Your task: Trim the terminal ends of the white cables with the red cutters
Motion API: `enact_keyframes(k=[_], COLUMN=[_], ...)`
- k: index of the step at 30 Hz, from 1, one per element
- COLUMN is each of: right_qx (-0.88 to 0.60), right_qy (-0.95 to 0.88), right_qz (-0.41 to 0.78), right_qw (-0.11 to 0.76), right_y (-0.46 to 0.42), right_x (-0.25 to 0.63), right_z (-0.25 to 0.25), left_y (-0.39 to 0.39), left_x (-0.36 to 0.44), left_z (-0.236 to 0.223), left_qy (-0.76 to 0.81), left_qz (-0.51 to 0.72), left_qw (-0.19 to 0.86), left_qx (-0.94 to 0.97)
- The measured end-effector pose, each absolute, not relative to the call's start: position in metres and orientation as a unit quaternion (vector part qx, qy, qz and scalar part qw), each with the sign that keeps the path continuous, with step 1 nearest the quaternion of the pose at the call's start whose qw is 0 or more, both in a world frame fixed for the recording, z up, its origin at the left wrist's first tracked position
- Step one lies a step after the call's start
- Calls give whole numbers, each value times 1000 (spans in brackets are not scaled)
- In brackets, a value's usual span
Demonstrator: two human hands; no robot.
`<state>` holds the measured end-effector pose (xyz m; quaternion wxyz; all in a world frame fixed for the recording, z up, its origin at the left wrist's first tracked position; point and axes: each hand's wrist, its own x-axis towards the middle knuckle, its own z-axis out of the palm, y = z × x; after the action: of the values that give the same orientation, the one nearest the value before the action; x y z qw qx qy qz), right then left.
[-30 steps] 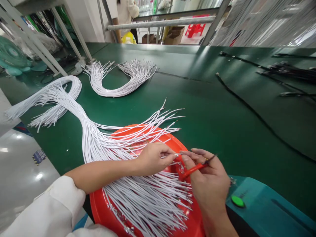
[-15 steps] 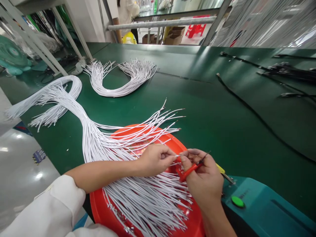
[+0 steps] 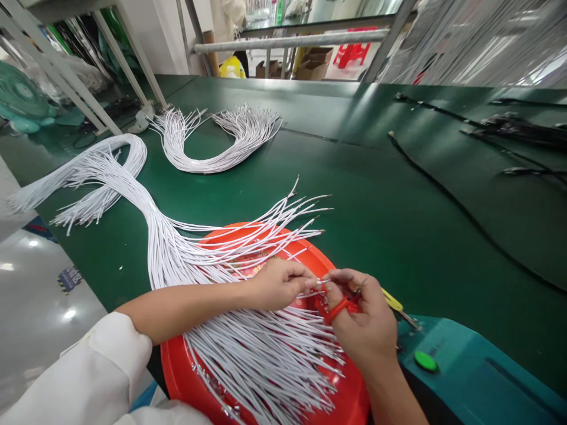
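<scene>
Wire (image 3: 323, 281) runs sideways from my left hand (image 3: 279, 284), fingertips pinching it, toward my right hand (image 3: 365, 313), curled round red-handled scissors (image 3: 337, 309).

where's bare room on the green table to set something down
Between the curved white wire bundle and long black cable, the green tabletop lies bare. Crowded: the red tray, with white wires and the left hand over it.

The wires (image 3: 261, 354) are white, and the scissors (image 3: 338, 309) have a red handle. The tray (image 3: 177, 372) is red with a print, seemingly gold and pink, though the wires hide most of it. The table (image 3: 345, 189) is dark green, the cable (image 3: 460, 205) black, the machine (image 3: 469, 366) teal with a bright green button (image 3: 426, 361), the sleeve (image 3: 93, 366) white.
</scene>
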<state>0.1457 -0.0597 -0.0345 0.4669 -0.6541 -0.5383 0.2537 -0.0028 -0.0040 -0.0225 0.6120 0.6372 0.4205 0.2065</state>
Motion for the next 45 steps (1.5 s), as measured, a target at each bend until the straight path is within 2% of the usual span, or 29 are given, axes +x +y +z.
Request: enact_keyframes(k=[3,6,10,13,18,26,29,36,40,45], right_qx=[-646,-653,-667,-662,-657,-661,-663,-703,-715,-724], right_qy=[-575,-547,-383,-305,-321,-331,-355,-466,-497,-479], right_qz=[221,244,330,409,444,435,425,306,257,266], right_qw=[451,464,547,548,517,514,504,441,418,420], right_y=[-60,-58,-55,-54,-57,-54,-55,-58,-58,-57], right_x=[147,145,143,142,138,137,138,142,143,145], right_z=[-36,-35,-25,-15,-9,-19,-23,-25,-26,-31], left_y=[-2,-2,-5,-7,-9,-10,-9,-5,-5,-5], left_x=[-4,-4,-3,-3,-5,-6,-5,-3,-3,-3], left_z=[-24,-25,-21,-15,-15,-22,-18,-14,-17,-24], left_qy=[402,384,425,437,409,399,418,448,452,446], left_qz=[177,187,244,278,261,272,269,231,199,171], left_qw=[659,661,574,467,335,268,303,486,534,591], left_qx=[611,617,656,717,808,834,813,714,686,650])
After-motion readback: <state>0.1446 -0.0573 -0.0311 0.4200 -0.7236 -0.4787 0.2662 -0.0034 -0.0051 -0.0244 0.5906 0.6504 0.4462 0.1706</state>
